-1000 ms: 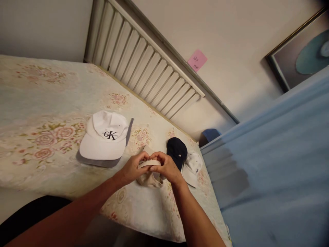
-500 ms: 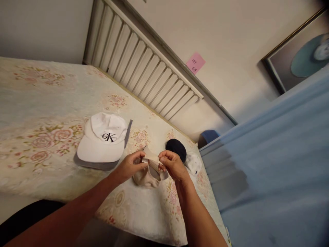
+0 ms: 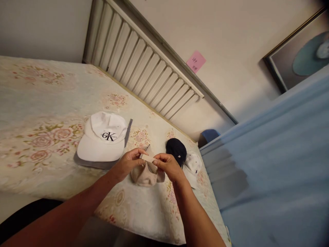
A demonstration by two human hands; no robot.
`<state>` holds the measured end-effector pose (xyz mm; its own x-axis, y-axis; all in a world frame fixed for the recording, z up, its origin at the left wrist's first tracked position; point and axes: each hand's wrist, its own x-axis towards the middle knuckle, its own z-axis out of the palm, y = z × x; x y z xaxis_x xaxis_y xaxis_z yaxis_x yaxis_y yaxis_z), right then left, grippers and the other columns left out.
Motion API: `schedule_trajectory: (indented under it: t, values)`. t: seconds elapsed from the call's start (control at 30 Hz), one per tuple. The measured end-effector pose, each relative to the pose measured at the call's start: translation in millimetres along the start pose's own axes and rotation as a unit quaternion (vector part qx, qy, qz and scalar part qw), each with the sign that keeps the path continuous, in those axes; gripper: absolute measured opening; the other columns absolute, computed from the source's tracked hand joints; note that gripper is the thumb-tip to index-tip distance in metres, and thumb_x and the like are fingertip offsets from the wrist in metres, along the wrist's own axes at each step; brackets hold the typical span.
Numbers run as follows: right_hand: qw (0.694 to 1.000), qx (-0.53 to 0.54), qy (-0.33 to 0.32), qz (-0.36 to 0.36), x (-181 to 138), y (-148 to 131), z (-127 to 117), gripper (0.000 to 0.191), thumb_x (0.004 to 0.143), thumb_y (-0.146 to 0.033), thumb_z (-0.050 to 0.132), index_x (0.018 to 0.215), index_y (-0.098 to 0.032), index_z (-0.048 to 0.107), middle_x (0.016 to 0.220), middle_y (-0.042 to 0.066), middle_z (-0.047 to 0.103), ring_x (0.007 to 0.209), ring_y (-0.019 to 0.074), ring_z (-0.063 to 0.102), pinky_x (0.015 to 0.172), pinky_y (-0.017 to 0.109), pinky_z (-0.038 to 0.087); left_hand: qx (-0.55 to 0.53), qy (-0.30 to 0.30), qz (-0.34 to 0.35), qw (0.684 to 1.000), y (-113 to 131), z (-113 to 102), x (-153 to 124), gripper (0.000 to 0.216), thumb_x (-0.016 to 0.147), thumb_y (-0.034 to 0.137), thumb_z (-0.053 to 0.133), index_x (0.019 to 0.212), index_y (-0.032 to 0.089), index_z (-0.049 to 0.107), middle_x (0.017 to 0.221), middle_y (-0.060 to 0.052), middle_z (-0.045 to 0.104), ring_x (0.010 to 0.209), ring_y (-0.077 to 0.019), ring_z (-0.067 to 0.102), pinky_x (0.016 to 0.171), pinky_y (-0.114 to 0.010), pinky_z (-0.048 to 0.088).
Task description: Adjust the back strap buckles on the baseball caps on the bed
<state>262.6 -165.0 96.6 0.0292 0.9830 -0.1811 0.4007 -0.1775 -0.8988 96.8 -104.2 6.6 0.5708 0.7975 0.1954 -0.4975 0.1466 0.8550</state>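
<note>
A beige cap lies on the floral bedspread near the bed's front edge. My left hand and my right hand both pinch its back strap, fingers closed on it just above the cap. A white cap with a black logo rests on a grey cap to the left. Close behind my right hand sit a navy cap and a white speckled cap.
A slatted white headboard runs along the bed's far side. A pink sticky note is on the wall. A framed picture hangs at top right. A blue cloth surface fills the right side.
My hands have drawn closer together on the strap, and the beige cap has settled lower on the bed. The view shifted slightly.
</note>
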Motion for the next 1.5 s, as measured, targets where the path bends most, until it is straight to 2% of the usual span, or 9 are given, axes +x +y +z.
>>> schedule_trajectory:
  t: [0.1,0.23,0.37,0.47,0.53,0.83,1.07,1.5]
  values:
    - [1.0,-0.019,-0.003,-0.004,-1,-6,4,0.023,0.07,-0.037,0.07,0.066,-0.016,0.062,0.053,-0.003,0.057,0.049,0.0085,0.047,0.054,0.023,0.036,-0.009,-0.011,0.0,1.0,-2,-1,0,0.02,0.071,0.025,0.069,0.088,0.018,0.059,0.075,0.005,0.057,0.072,-0.0114,0.052,0.066,-0.023,0.038]
    - [1.0,0.002,0.005,-0.028,-2,-11,6,0.02,0.072,-0.035,0.069,0.07,-0.017,0.061,0.057,0.0,0.064,0.054,0.0114,0.055,0.059,0.024,0.041,-0.025,-0.021,-0.003,0.999,-2,-2,1,0.021,0.072,0.024,0.069,0.09,0.019,0.059,0.082,0.003,0.063,0.079,-0.0139,0.057,0.073,-0.025,0.041]
    - [0.997,0.04,0.021,-0.055,0,-13,8,0.018,0.077,-0.035,0.063,0.076,-0.018,0.061,0.051,-0.004,0.059,0.041,0.008,0.046,0.046,0.021,0.033,-0.018,-0.019,0.002,1.0,-1,-3,1,0.02,0.072,0.021,0.067,0.091,0.018,0.061,0.089,0.0,0.067,0.086,-0.0163,0.059,0.078,-0.028,0.042]
    - [0.997,0.055,0.029,-0.041,2,-9,10,0.022,0.077,-0.04,0.063,0.077,-0.018,0.059,0.051,-0.006,0.056,0.034,0.0053,0.036,0.038,0.021,0.024,-0.022,-0.023,0.001,0.999,-3,-4,2,0.02,0.072,0.022,0.068,0.091,0.018,0.062,0.089,-0.001,0.067,0.085,-0.0166,0.06,0.077,-0.028,0.043]
    - [0.997,0.064,0.033,-0.026,3,-6,12,0.025,0.075,-0.042,0.064,0.075,-0.018,0.059,0.05,-0.007,0.054,0.034,0.0049,0.034,0.037,0.02,0.022,-0.023,-0.019,0.002,1.0,-5,-4,2,0.02,0.072,0.023,0.068,0.09,0.018,0.062,0.087,0.0,0.067,0.082,-0.016,0.059,0.076,-0.028,0.042]
    - [0.999,0.046,-0.011,-0.013,2,-2,13,0.027,0.069,-0.04,0.07,0.063,-0.016,0.059,0.057,-0.002,0.058,0.045,0.0065,0.043,0.047,0.021,0.033,-0.069,-0.008,-0.017,0.997,-9,-4,4,0.024,0.072,0.022,0.069,0.093,0.018,0.059,0.081,0.002,0.063,0.073,-0.0127,0.058,0.07,-0.025,0.043]
    - [0.998,0.051,-0.039,-0.011,4,1,12,0.029,0.069,-0.042,0.07,0.064,-0.016,0.06,0.058,-0.003,0.058,0.044,0.006,0.043,0.048,0.021,0.032,-0.072,-0.018,-0.016,0.997,-14,-4,5,0.022,0.072,0.021,0.069,0.092,0.018,0.058,0.08,0.002,0.062,0.072,-0.0123,0.058,0.07,-0.026,0.043]
    - [0.998,0.044,-0.052,0.01,3,-2,14,0.03,0.067,-0.043,0.071,0.063,-0.016,0.059,0.057,-0.003,0.057,0.045,0.0062,0.043,0.047,0.021,0.032,-0.043,-0.032,-0.014,0.998,-11,-2,4,0.021,0.071,0.022,0.068,0.09,0.018,0.06,0.079,0.001,0.065,0.075,-0.0154,0.06,0.074,-0.029,0.044]
